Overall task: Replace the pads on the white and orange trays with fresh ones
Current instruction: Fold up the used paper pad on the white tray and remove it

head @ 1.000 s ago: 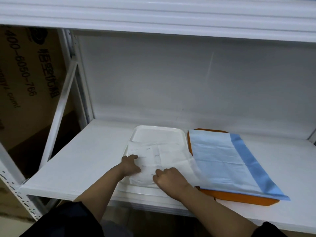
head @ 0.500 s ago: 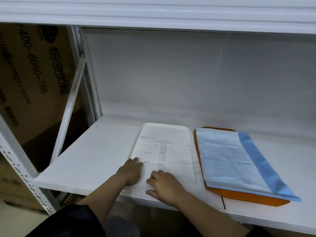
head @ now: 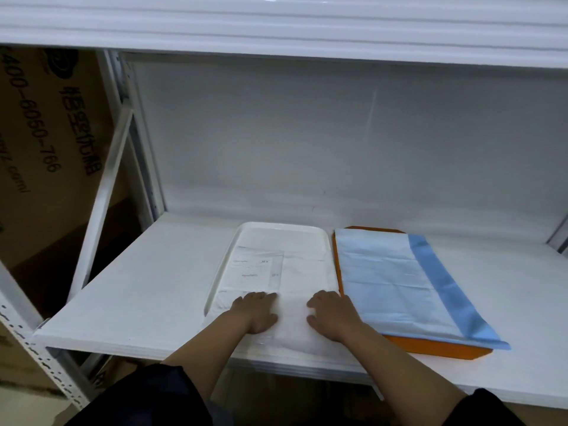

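A white tray point(head: 242, 233) lies on the shelf with a white pad point(head: 295, 269) spread flat inside it; faint print shows on the pad's left part. My left hand point(head: 256, 312) and my right hand point(head: 332, 315) press on the pad's near end, fingers laid flat, a hand's width apart. To the right an orange tray point(head: 430, 348) lies beside the white one. A light blue pad point(head: 387, 278) with a darker blue band along its right side covers it and overhangs its near right corner.
The white shelf board point(head: 138, 287) has bare room left of the white tray and right of the orange tray. A shelf beam point(head: 276, 23) hangs low overhead. A slanted white brace point(head: 104, 207) and a printed cardboard box point(head: 40, 142) stand at the left.
Both hands moved apart and flattened on the near end of the white pad. The pad now lies smooth and square in the white tray instead of crumpled toward the orange tray.
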A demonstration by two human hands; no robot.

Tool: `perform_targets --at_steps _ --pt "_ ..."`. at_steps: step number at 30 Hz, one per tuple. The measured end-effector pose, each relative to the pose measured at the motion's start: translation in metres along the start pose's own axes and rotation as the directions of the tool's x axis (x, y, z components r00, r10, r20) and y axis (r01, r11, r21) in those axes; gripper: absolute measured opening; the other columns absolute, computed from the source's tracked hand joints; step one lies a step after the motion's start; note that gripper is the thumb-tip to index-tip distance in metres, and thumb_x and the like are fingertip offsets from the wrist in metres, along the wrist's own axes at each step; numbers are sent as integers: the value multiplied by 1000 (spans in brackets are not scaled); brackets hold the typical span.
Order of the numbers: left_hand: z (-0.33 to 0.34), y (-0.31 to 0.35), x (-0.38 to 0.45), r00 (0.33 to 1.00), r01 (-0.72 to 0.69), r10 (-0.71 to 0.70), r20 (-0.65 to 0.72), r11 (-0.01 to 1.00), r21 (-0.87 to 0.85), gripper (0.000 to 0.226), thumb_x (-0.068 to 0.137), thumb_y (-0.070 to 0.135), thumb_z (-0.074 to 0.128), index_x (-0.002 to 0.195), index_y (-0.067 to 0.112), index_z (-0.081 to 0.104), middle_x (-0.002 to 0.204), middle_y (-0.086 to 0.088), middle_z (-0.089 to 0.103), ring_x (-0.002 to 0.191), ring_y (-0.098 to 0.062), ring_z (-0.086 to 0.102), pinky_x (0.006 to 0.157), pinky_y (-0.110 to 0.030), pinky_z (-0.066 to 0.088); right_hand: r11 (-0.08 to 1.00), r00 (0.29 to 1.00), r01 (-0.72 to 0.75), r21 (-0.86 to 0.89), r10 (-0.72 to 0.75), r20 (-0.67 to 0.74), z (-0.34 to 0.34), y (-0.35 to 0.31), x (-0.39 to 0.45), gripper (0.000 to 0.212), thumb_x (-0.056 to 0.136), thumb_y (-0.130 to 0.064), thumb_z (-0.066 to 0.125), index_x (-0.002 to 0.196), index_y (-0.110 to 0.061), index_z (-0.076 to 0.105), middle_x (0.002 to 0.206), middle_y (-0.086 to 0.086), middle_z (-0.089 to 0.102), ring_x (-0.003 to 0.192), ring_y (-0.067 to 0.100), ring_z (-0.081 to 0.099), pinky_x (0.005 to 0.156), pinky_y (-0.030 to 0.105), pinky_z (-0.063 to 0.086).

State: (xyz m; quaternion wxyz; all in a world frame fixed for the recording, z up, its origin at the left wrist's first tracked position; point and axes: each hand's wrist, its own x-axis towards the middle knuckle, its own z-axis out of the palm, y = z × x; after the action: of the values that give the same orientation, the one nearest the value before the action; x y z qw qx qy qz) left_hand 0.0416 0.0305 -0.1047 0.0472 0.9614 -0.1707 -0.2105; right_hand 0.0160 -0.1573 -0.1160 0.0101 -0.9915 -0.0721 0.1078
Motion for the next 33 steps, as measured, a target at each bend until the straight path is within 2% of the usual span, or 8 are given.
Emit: perform_targets --at_steps 5,14,18,21,24,27,30,33 --pt "0 36 5 997 -71 71 38 997 1 74 93 50 42 152 24 6 160 -3 7 147 -22 8 118 -41 14 984 989 -144 100 144 4 -2 26 -5 55 96 -40 41 147 -23 26 157 8 15 141 27 21 111 39 21" --pt "13 92 11 986 -157 154 69 987 39 87 89 54 49 152 21 0 160 -3 1 147 -22 5 119 -42 11 966 982 -183 185 174 67 7 41 -8 56 97 -44 40 145 -16 33 148 9 33 133 27 34 106 39 31" --pt "16 105 12 985 -155 152 81 987 29 91 88 54 51 152 19 -3 160 -4 0 147 -23 7 118 -43 11 967 985 -172 191 173 12 6 43 -9 43 100 -32 34 136 -10 45 138 11 41 125 27 40 99 37 35" --pt "18 109 14 989 -127 128 70 992 -20 92 88 57 49 152 17 -4 160 -3 0 147 -23 8 117 -42 13 942 982 -164 293 184 -41 5 45 -8 37 99 -23 35 130 -10 51 133 9 45 122 26 43 97 34 36" --pt "16 113 14 997 -60 70 45 981 -183 99 85 64 48 152 14 -4 160 -5 -1 147 -23 10 117 -41 17 837 973 -142 529 215 -80 0 46 -5 37 97 -15 40 130 -7 56 136 11 48 124 25 46 102 33 38" --pt "12 116 17 1000 9 -2 19 920 -393 106 81 67 52 152 10 -2 159 -9 4 145 -26 15 116 -41 22 652 967 -91 752 237 -89 -8 46 -1 35 93 -5 43 121 12 56 130 28 52 119 37 50 101 41 41" --pt "10 117 21 997 32 -60 -42 875 -483 98 83 63 51 151 8 8 155 -14 18 139 -28 29 111 -41 32 425 967 -32 905 244 -80 -20 41 -2 35 96 -9 44 128 -1 58 134 12 54 121 27 52 97 34 45" --pt "3 113 20 980 3 -91 -178 896 -444 68 88 42 51 142 8 28 139 -13 41 122 -26 48 98 -38 43 228 969 31 973 230 -85 -30 32 -1 34 98 -9 43 127 -7 59 129 7 55 112 23 56 80 25 51"
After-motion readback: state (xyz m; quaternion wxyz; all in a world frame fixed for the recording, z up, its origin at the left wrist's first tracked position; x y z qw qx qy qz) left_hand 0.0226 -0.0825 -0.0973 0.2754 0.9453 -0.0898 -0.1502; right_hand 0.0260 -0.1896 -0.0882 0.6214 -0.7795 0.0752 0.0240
